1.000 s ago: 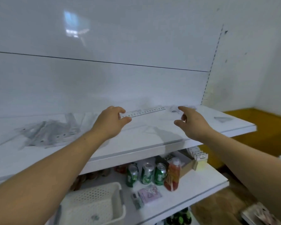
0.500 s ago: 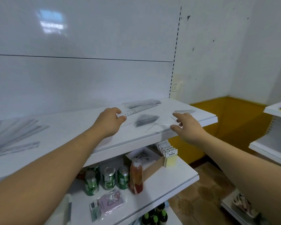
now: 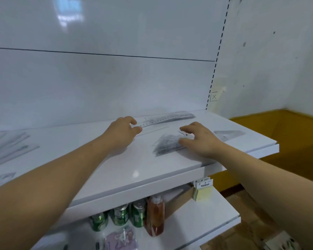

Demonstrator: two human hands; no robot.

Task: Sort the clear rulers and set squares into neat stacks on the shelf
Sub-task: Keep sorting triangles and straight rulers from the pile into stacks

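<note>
The left hand pinches the near end of a clear ruler between thumb and forefinger, its far end reaching the ruler stack at the back of the top shelf. It should go down flat, ends and long edges flush with that stack, before the pinch opens. The right hand curls thumb and fingers round the set-square stack and could square its edges. 1 lone set square lies further right. Clear plastic on white hides the stack counts, and the loose rulers at left are cut off.
</note>
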